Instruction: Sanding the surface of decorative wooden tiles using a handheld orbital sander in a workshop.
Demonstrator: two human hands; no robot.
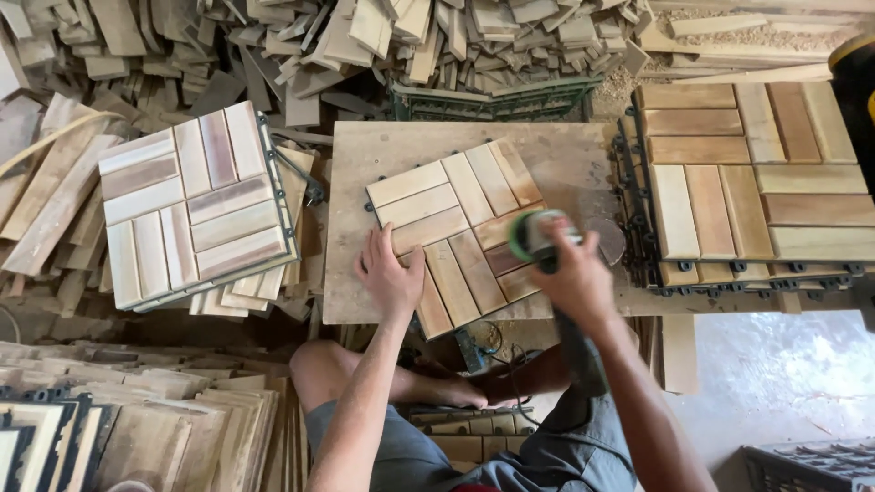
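While a stack of slatted tiles (191, 205) lies far left, the left hand (390, 273) presses flat, fingers spread, on the wooden tile (460, 228) atop the work board (365, 155); the right hand (576, 278), blurred, clamps a green sander (533, 235) on the tile's right part.

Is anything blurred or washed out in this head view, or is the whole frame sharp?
Head view: the right hand and the green power sander it holds are motion-blurred; the left hand flat on the wooden tile is sharp. Light is even and soft, shadows weak; the pale floor at lower right looks somewhat washed out.
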